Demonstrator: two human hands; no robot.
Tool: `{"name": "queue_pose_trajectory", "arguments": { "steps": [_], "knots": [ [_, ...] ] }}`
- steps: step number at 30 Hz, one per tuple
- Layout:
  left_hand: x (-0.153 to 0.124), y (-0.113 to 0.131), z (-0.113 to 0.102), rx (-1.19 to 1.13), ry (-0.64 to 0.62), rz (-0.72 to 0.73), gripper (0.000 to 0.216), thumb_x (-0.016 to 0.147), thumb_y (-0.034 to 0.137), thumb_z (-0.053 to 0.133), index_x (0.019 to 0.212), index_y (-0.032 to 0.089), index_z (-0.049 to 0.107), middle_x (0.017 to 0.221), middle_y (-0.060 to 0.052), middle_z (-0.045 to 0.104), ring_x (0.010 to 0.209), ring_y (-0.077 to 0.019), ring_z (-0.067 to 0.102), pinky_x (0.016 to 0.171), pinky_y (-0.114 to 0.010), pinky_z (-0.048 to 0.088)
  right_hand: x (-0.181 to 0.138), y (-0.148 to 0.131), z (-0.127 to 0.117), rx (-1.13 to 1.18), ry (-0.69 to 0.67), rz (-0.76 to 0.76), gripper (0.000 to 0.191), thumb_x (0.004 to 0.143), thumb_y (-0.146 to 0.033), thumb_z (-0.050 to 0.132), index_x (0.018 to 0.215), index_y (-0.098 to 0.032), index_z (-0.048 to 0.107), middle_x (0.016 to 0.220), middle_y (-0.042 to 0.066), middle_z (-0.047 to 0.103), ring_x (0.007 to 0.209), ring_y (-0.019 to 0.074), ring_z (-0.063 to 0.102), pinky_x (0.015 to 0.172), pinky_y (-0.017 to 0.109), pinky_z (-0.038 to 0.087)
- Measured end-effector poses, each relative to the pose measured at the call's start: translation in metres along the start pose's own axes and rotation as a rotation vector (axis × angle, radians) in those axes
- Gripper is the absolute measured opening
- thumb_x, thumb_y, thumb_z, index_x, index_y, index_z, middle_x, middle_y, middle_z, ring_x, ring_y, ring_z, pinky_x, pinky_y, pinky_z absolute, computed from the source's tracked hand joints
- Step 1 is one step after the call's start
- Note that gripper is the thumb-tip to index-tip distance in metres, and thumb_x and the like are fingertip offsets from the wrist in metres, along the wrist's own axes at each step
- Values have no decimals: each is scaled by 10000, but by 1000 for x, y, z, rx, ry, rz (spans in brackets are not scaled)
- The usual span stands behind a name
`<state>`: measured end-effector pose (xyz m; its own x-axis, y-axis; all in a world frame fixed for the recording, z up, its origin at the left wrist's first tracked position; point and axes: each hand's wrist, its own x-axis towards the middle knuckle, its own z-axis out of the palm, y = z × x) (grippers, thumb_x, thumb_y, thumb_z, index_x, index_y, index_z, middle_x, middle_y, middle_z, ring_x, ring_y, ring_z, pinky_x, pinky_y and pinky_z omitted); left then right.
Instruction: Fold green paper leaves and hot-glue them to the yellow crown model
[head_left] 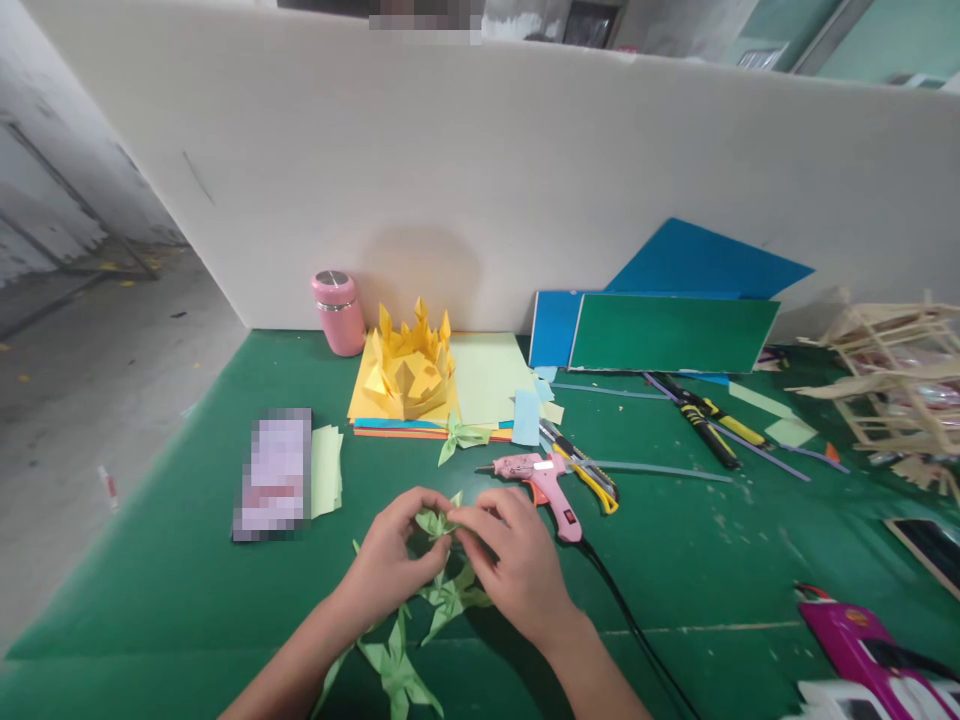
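Left hand and right hand meet low in the view, thumbs and forefingers closed on a small folded green paper piece held just above the green table. Left thumb and forefinger pinch it from one side, while the right fingertips grip its other side; they cover part of the folds. Below the hands, between the forearms, lie more green folded shapes with pointed petals — one star-like shape partly under the right hand, another larger star nearer the table's front edge. Whether these are joined to the held piece, I cannot tell. Just beyond the right hand a pink glue gun lies on its side, nozzle pointing left, its black cord running back toward the near edge. A yellow-handled cutter lies beside the gun. Farther off, a yellow paper crown sits upright on a stack of coloured sheets, with a loose green star at the stack's front edge. Left of the crown stands a pink flask; pale green slips lie nearer, partly under a blurred flat object.
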<state>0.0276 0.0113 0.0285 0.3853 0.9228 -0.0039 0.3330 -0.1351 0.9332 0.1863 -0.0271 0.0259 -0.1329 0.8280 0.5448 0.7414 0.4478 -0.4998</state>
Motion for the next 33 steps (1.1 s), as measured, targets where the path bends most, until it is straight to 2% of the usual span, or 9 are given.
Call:
{"name": "queue_pose_trajectory", "arguments": {
  "steps": [10, 19, 27, 33],
  "knots": [
    [-1, 6, -2, 112, -63, -1, 204, 654, 113, 518, 814, 211, 597, 775, 9, 642, 627, -142, 544, 567, -236, 435, 1, -1, -1, -64, -78, -22, 144, 854, -151, 494, 795, -202, 615, 792, 37, 518, 745, 185, 478, 641, 295, 362],
    [-2, 8, -3, 134, -101, 7, 223, 640, 99, 510, 807, 211, 606, 788, 8, 661, 693, -166, 586, 604, -243, 451, -2, 3, 3, -38, -127, -9, 77, 794, -154, 545, 777, -202, 602, 827, 33, 526, 763, 185, 475, 660, 298, 361],
    [-3, 9, -2, 131, -154, -5, 210, 638, 87, 501, 786, 207, 590, 777, 6, 646, 694, -163, 583, 595, -238, 448, -1, 3, 3, -11, -127, -20, 90, 765, -133, 558, 713, -203, 581, 793, 20, 528, 750, 175, 469, 652, 288, 362],
    [-4, 5, -1, 91, -142, 0, 300, 647, 75, 498, 900, 224, 561, 842, 17, 621, 662, -135, 547, 602, -227, 444, -2, 5, 6, -11, -119, -32, 107, 764, -121, 548, 697, -202, 568, 789, 22, 537, 760, 178, 473, 666, 297, 368]
  ]
}}
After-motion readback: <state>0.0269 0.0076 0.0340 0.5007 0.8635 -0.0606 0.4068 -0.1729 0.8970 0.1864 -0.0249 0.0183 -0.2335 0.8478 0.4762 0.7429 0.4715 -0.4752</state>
